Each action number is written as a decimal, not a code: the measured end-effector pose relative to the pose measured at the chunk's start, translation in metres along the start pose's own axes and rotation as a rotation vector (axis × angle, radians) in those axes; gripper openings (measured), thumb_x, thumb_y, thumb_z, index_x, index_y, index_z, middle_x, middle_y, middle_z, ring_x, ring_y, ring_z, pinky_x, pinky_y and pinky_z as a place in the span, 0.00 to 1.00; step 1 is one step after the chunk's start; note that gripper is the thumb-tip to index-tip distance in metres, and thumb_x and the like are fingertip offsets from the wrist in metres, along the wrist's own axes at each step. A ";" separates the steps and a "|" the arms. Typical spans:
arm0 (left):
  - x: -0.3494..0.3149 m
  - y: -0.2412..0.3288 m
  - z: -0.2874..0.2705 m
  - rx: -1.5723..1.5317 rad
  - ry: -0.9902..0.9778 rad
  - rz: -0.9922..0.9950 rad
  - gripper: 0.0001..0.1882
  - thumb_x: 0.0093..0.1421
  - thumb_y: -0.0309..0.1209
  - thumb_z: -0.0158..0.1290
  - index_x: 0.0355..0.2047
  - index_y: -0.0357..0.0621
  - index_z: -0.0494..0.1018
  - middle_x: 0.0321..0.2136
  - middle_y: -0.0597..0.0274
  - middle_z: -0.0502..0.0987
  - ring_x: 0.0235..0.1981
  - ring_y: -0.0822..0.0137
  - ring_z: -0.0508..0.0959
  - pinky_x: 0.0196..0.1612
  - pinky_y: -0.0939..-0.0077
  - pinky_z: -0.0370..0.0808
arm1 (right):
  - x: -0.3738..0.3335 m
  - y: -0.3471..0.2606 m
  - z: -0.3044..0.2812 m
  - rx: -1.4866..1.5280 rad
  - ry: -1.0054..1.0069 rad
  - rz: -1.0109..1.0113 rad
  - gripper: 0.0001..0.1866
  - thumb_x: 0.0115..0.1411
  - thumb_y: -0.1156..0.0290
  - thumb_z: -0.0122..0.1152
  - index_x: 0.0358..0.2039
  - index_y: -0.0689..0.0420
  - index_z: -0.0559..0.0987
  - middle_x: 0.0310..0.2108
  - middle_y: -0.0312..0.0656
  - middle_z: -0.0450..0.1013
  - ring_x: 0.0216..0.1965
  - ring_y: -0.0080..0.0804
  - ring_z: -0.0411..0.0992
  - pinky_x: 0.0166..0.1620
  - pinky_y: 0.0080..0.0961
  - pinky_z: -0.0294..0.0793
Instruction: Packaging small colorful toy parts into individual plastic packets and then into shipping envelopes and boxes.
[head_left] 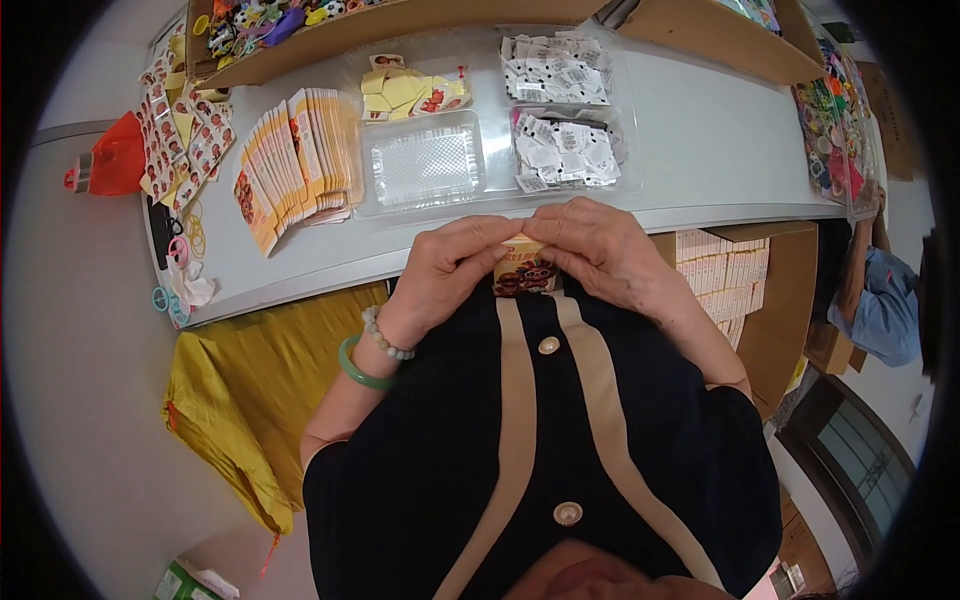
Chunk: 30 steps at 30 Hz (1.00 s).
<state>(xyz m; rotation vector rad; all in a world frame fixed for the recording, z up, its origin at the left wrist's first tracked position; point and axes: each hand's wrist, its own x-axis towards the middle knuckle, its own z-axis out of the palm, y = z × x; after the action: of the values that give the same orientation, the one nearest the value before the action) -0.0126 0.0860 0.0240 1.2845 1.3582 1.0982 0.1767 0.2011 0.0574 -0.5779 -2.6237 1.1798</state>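
Observation:
A small orange printed box with cartoon figures on its front is held upright close to my chest, at the table's near edge. My left hand grips its left side, thumb and fingers closed near the top. From the other side my right hand pinches the top edge and right side. The fingertips of both hands meet over the top, hiding part of it. A fanned row of flat orange cartons lies on the table beyond my left hand.
Transparent trays hold white printed slips and yellow stickers. Small toys fill a cardboard box at the back. Sticker sheets lie at left. Right of me stands a carton of packed boxes; beyond it is another person.

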 end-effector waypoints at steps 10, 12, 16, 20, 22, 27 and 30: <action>-0.004 -0.003 0.013 -0.580 0.211 -0.215 0.10 0.55 0.20 0.55 0.39 0.37 0.76 0.36 0.62 0.79 0.36 0.75 0.76 0.40 0.81 0.73 | 0.000 0.004 0.006 0.131 0.079 0.056 0.14 0.53 0.78 0.60 0.41 0.61 0.75 0.37 0.45 0.74 0.39 0.40 0.73 0.42 0.28 0.73; -0.007 -0.008 0.012 -0.432 0.187 -0.198 0.10 0.55 0.20 0.55 0.39 0.37 0.76 0.35 0.61 0.78 0.36 0.74 0.77 0.39 0.81 0.73 | 0.001 0.006 0.006 0.177 0.051 0.079 0.14 0.52 0.79 0.60 0.41 0.61 0.75 0.37 0.45 0.74 0.40 0.39 0.73 0.42 0.28 0.73; -0.004 -0.013 0.010 0.037 0.129 0.092 0.10 0.55 0.22 0.55 0.39 0.35 0.75 0.34 0.59 0.78 0.34 0.71 0.77 0.38 0.81 0.73 | 0.001 0.012 0.008 0.167 -0.002 0.086 0.13 0.52 0.79 0.60 0.40 0.62 0.76 0.36 0.45 0.74 0.39 0.40 0.74 0.41 0.28 0.73; -0.001 -0.005 0.007 -0.017 0.073 -0.064 0.13 0.56 0.21 0.55 0.42 0.36 0.74 0.36 0.59 0.78 0.38 0.71 0.76 0.43 0.81 0.72 | 0.003 0.012 0.010 0.073 0.047 0.033 0.12 0.52 0.79 0.60 0.39 0.62 0.76 0.36 0.45 0.74 0.39 0.42 0.74 0.41 0.28 0.74; 0.004 0.002 0.011 -0.101 0.082 -0.018 0.14 0.56 0.22 0.55 0.43 0.37 0.74 0.35 0.59 0.78 0.39 0.71 0.76 0.43 0.81 0.71 | 0.004 0.012 0.013 0.024 0.073 -0.046 0.12 0.52 0.79 0.60 0.39 0.61 0.77 0.35 0.46 0.74 0.37 0.44 0.74 0.41 0.28 0.74; 0.009 0.000 0.012 -0.161 0.201 -0.104 0.14 0.56 0.23 0.55 0.44 0.36 0.75 0.36 0.60 0.78 0.38 0.73 0.75 0.43 0.81 0.71 | -0.001 0.025 0.020 0.433 0.177 0.114 0.15 0.55 0.79 0.58 0.45 0.62 0.74 0.39 0.42 0.74 0.40 0.32 0.73 0.43 0.25 0.72; 0.019 0.003 0.009 -0.425 0.377 -0.242 0.12 0.57 0.23 0.54 0.42 0.33 0.75 0.37 0.62 0.78 0.37 0.76 0.74 0.42 0.82 0.71 | 0.000 0.018 0.015 1.026 0.262 0.300 0.24 0.59 0.79 0.54 0.56 0.62 0.64 0.41 0.39 0.72 0.41 0.19 0.68 0.45 0.20 0.70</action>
<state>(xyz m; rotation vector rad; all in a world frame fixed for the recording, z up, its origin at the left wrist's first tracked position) -0.0033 0.1047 0.0243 0.6082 1.4069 1.4084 0.1767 0.2015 0.0337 -0.8026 -1.4317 2.0963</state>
